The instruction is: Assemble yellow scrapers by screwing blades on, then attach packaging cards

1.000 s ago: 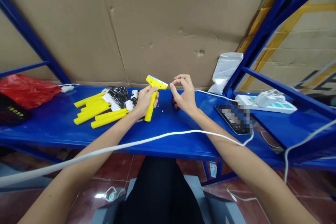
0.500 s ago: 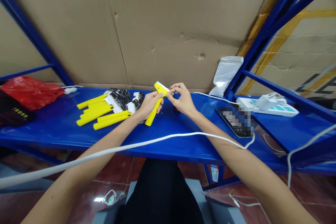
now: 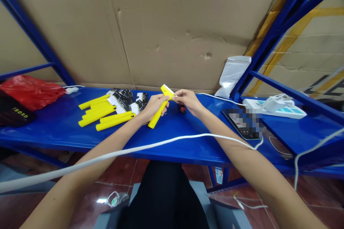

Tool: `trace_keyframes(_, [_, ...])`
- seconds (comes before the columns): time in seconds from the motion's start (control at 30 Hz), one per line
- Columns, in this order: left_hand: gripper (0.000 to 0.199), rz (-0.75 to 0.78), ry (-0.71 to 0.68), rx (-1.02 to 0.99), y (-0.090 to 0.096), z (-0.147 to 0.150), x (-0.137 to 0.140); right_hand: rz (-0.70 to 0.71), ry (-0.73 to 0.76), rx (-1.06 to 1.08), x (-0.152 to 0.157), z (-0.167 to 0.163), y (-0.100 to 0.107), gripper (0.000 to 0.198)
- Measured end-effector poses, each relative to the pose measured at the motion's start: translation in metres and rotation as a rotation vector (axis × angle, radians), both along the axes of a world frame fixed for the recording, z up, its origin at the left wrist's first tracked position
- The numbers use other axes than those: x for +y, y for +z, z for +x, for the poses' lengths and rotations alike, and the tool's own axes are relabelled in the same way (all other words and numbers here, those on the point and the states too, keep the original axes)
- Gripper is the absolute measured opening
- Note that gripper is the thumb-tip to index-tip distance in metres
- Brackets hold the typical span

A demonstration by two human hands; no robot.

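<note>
My left hand [image 3: 153,108] is wrapped round the neck of a yellow T-shaped scraper [image 3: 156,116], whose handle slants down toward me. A white strip runs along the far edge of its head. At the right end of that head, my right hand [image 3: 190,101] is closed, thumb and fingers pinched on it; its fingertips partly hide that end. Under the right hand lies a small dark red and black object [image 3: 182,109] that I cannot make out. Left of my left hand, several more yellow handles [image 3: 97,115] lie together with black-and-white printed cards [image 3: 121,101].
On the blue table [image 3: 172,146], a phone [image 3: 236,125] and a white power strip [image 3: 292,111] lie to the right. A white cable [image 3: 161,144] crosses in front of both forearms. A red plastic bag [image 3: 34,91] is at far left. Cardboard [image 3: 174,35] stands behind.
My right hand has lowered slightly and its fingers have closed in on the end of the scraper's head. The small dark red object shows more now. My left hand keeps its hold.
</note>
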State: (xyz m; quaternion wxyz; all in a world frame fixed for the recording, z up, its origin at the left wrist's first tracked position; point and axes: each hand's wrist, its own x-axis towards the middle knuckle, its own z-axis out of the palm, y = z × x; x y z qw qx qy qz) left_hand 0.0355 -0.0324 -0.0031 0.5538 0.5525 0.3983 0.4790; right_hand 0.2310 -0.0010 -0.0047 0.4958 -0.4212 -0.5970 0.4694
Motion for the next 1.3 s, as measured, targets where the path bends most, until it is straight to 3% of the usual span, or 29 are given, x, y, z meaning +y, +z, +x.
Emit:
trace_keyframes(0.13, [0.024, -0.001, -0.003, -0.013, 0.001, 0.001, 0.000, -0.023, 0.016, 0.009, 0.003, -0.002, -0.002, 0.047])
trace_keyframes(0.23, [0.027, 0.014, 0.016, -0.045, 0.002, 0.000, 0.000, 0.041, -0.019, -0.052, 0.007, -0.002, -0.005, 0.026])
trace_keyframes(0.3, [0.028, 0.034, 0.036, -0.091, 0.005, -0.002, 0.001, 0.119, -0.055, -0.138, 0.008, -0.002, -0.007, 0.023])
trace_keyframes(0.4, [0.026, 0.076, 0.042, -0.156, 0.010, -0.006, 0.002, 0.276, -0.054, -0.354, 0.004, -0.002, -0.007, 0.027])
trace_keyframes(0.53, [0.031, 0.123, 0.031, -0.196, 0.018, -0.009, -0.001, 0.460, 0.091, -0.721, -0.010, -0.008, -0.008, 0.031])
trace_keyframes(0.77, [0.033, 0.190, 0.001, -0.205, 0.019, -0.008, -0.003, 0.557, 0.221, -1.119, -0.016, -0.020, -0.014, 0.049])
trace_keyframes(1.3, [0.031, 0.184, -0.003, -0.168, 0.014, -0.007, -0.003, 0.553, 0.146, -1.083, -0.006, -0.010, -0.018, 0.012])
